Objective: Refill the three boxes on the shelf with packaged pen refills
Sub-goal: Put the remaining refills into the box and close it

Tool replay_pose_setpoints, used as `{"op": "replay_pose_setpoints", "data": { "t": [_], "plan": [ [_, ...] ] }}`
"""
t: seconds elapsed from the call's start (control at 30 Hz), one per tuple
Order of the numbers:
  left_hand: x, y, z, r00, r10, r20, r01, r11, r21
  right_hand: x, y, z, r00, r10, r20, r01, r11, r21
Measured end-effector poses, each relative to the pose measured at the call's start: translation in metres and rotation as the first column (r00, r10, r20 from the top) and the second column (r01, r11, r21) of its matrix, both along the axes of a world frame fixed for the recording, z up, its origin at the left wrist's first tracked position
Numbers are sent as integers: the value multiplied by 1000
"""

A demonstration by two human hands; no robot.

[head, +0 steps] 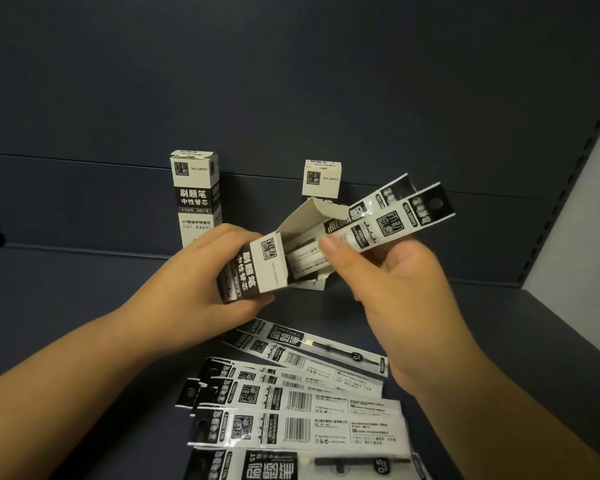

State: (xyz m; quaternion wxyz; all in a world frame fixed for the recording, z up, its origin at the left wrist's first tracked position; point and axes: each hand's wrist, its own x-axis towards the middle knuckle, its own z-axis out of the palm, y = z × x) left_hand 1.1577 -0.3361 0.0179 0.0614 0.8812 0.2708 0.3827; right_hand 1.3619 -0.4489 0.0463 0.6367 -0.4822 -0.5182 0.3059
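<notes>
My left hand (215,271) grips a black-and-white box (271,265), tilted with its open end and raised flap toward the right. My right hand (395,282) pinches two refill packets (395,220), whose lower ends reach into the box's mouth while their hang-hole ends stick up to the right. A second box (195,195) stands upright against the back wall on the left. A third box (322,178) stands behind the held one, its lower part hidden. Several loose refill packets (291,403) lie fanned on the shelf below my hands.
The dark shelf floor (84,306) runs left and back to a dark wall (291,81). A perforated upright (565,185) and a pale side panel (582,230) close off the right side.
</notes>
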Motion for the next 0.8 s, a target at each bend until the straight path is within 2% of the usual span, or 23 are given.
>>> {"op": "replay_pose_setpoints", "data": {
  "t": [0.17,0.23,0.33,0.4,0.5,0.6,0.7,0.8],
  "plan": [
    [1,-1,0,999,15,31,-14,1000,-23,3,1,1,994,-95,-55,98,992,73],
    [2,-2,-1,1000,7,30,-7,1000,-30,3,3,0,996,-85,-22,87,994,60],
    [4,-4,0,1000,-7,18,8,999,-35,-1,3,-3,997,-7,76,5,1000,19],
    [3,-3,0,1000,-5,22,6,999,-44,-1,4,-4,985,14,172,-24,998,56],
    [1,-1,0,998,17,54,-14,999,-49,2,4,-1,951,-58,303,13,989,148],
    [2,-2,0,998,24,57,-21,998,-53,4,7,-2,925,-134,356,62,976,208],
    [4,-4,0,1000,15,25,-14,999,-46,1,11,-8,882,-129,453,56,984,172],
    [4,-5,0,1000,12,13,-11,999,-39,3,12,-8,903,-112,416,34,981,190]
  ]
}}
